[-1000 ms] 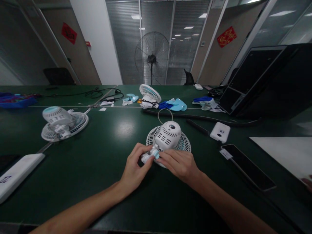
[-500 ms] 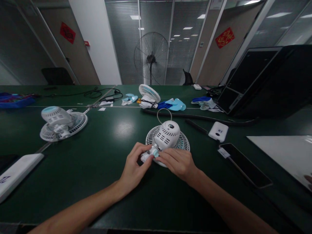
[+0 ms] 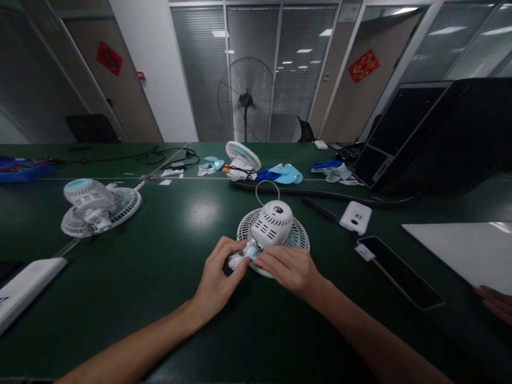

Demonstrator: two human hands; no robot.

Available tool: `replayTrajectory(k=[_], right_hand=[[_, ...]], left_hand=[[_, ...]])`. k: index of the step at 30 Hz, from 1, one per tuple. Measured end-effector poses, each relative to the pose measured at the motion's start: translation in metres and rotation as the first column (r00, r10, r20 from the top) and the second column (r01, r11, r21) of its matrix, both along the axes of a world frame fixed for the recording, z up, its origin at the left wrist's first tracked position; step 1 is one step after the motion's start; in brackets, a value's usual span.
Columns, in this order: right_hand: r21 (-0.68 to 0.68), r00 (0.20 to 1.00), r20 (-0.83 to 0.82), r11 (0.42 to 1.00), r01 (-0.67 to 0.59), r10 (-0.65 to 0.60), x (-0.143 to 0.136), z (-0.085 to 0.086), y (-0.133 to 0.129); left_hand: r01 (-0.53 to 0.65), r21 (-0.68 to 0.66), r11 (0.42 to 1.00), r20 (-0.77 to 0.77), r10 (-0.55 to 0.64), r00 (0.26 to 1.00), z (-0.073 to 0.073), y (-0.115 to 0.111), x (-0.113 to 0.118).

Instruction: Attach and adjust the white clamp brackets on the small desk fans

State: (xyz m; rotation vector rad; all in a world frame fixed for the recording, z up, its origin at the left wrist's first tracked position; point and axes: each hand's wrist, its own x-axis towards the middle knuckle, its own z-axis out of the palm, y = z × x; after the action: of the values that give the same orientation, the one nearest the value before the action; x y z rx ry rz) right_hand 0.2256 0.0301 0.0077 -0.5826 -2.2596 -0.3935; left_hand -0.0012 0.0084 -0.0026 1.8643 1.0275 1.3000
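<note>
A small white fan (image 3: 272, 223) lies grille-down on the dark green table, its vented motor housing uppermost. A thin cable loop rises behind it. At the housing's near left side, my left hand (image 3: 216, 274) is closed on the fan's white neck joint (image 3: 237, 260), between thumb and fingers. My right hand (image 3: 294, 269) is closed with its fingertips at a light-blue knob (image 3: 253, 253) on that joint. The right fingers partly cover the knob and the grille's near edge.
Another white fan (image 3: 94, 200) lies at left, a third (image 3: 242, 160) at the back. Light-blue fan blades (image 3: 288, 174) sit near a black tube (image 3: 328, 193). At right are a white power bank (image 3: 356, 217), phone (image 3: 404, 274), white board (image 3: 464, 248) and another person's hand (image 3: 496, 303).
The view has shifted slightly. My hands stay at the neck joint and knob with little visible movement. At the right edge, the other person's hand has come further into view.
</note>
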Motion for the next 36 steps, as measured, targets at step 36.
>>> replayTrajectory(k=[36], right_hand=[[-0.045,0.999,-0.007,0.998,0.042,-0.042,-0.001,0.003,-0.001]], left_hand=[[-0.001,-0.002,1.000,-0.008,0.001,1.000,-0.005,0.001,-0.002]])
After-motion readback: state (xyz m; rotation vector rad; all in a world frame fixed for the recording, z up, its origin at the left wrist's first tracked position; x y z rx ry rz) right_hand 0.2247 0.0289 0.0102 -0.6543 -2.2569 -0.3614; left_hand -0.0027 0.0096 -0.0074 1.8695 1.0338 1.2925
